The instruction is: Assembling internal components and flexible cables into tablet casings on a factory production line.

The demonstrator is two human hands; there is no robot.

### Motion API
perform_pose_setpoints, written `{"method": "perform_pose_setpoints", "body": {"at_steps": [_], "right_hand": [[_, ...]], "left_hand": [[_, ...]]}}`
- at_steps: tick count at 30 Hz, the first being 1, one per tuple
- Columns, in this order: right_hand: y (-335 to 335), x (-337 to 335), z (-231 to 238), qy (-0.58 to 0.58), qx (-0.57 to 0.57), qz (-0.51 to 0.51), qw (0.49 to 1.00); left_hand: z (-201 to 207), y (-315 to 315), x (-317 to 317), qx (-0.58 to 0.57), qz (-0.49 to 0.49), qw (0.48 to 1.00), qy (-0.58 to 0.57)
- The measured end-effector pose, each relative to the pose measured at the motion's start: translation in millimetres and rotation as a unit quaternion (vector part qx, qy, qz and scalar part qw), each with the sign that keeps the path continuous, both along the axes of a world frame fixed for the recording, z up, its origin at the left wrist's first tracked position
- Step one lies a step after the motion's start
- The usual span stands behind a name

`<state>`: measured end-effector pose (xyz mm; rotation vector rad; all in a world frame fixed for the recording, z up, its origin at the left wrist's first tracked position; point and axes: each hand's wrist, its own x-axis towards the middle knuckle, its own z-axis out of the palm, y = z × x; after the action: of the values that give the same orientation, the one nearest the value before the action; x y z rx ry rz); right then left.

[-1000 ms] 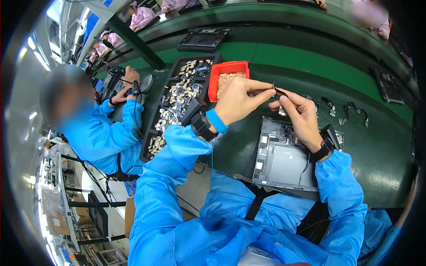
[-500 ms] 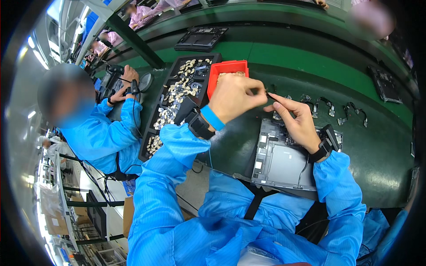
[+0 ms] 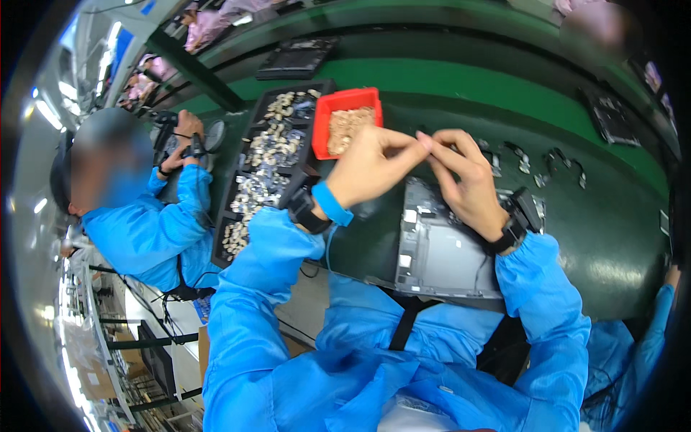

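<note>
1. Right-hand fingers are bent more than a second ago, and the dark strip that showed between the two hands then is now hidden or too small to make out; the whole scene also sits further left.
2. The left hand brings thumb and forefinger nearly together at the tips, with a narrow loop behind; whether they grip anything cannot be told.
3. The right hand meets those tips with bent fingers, its thumb lower down; how far it is parted and what it has hold of cannot be told.
4. Beneath the right hand, toward the body, lies a grey laptop casing, well below the joined fingertips; the hand covers part of its far edge.
5. Beyond the left wrist stands a red bin of tan pieces, just beside a black tray of small cream and dark parts.
6. Past the right hand, short dark cables lie on the green bench.
7. Farther off rests a dark casing.
</note>
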<state>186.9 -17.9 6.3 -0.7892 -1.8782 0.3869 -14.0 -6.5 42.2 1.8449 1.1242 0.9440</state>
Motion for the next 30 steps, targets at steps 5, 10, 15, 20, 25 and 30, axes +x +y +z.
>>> {"method": "perform_pose_setpoints", "body": {"at_steps": [5,10,15,20,25,30], "right_hand": [[13,20,6,0.11,-0.19,0.187,0.958],[-1,32,38,0.284,-0.255,0.179,0.907],[-43,42,45,0.277,-0.252,0.096,0.922],[-58,70,30,0.259,-0.293,0.07,0.918],[-74,107,23,0.33,-0.223,-0.003,0.917],[-122,120,28,0.222,-0.34,-0.132,0.904]], "left_hand": [[20,-6,8,-0.015,-0.026,0.999,-0.037],[35,-21,32,0.008,-0.092,0.996,-0.005],[30,-28,51,0.032,-0.148,0.988,-0.007],[25,-27,65,0.021,-0.201,0.979,0.036],[-11,-22,63,0.238,-0.186,0.948,0.096],[-31,-36,46,0.226,-0.21,0.914,0.262]]}}
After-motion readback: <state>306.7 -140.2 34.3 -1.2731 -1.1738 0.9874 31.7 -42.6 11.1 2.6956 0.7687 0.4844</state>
